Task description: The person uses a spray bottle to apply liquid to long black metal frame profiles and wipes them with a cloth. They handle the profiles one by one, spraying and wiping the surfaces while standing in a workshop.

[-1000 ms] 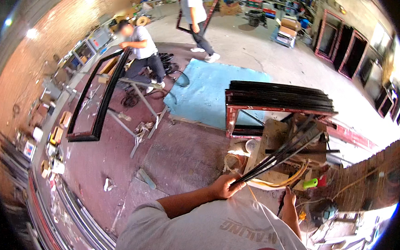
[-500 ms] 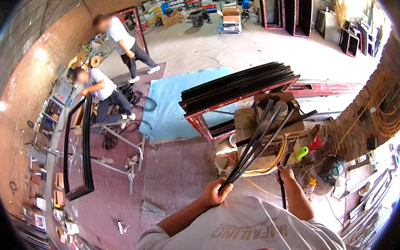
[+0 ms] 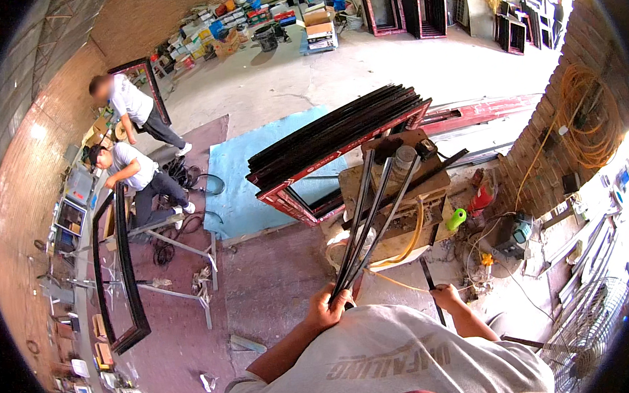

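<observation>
Your left hand (image 3: 328, 309) has its grip clamped round the near ends of a bundle of long dark metal strips (image 3: 372, 214), which slant up and away w/ their far ends over the cluttered wooden surface (image 3: 429, 189) straight ahead. Your right hand (image 3: 447, 296) has its grip closed on a single short dark metal strip (image 3: 427, 276), held just right of the bundle and apart from it. Behind the surface leans a stack of dark-and-red window frames (image 3: 326, 149), partly over a blue mat (image 3: 238, 179); two other people (image 3: 135, 146) work at a frame on stands, far left.
</observation>
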